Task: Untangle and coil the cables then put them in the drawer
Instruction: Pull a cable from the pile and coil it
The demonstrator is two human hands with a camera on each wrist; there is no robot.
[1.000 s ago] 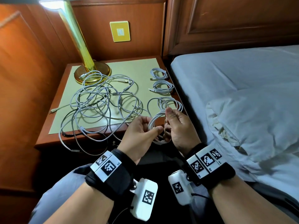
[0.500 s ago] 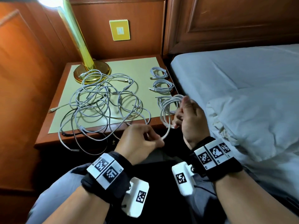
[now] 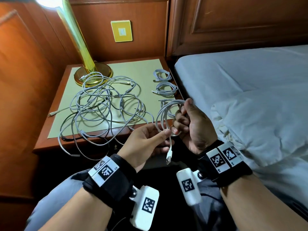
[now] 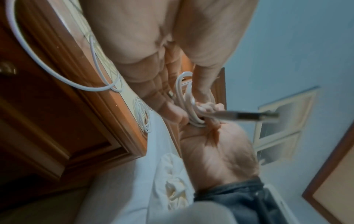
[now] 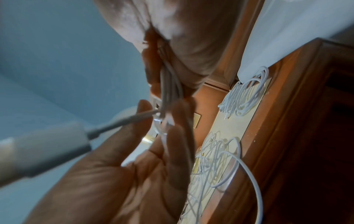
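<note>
A white cable is partly wound into loops above the nightstand's front right corner. My right hand grips the loops with curled fingers. My left hand pinches the same cable between thumb and fingers just below the loops. The cable's USB plug dangles under the left thumb; it shows blurred in the left wrist view and right wrist view. A tangled pile of grey-white cables covers the nightstand top. Two coiled cables lie at its right edge, and a third coil sits partly behind the held loops.
A wooden nightstand carries a brass lamp base at the back left, touching the tangle. Some cable loops hang over its front edge. A bed with white sheets and a crumpled blanket is to the right.
My right hand rose with the loops from the table's front edge. The left hand slid along the cable toward its end, and the plug now hangs free below it.
</note>
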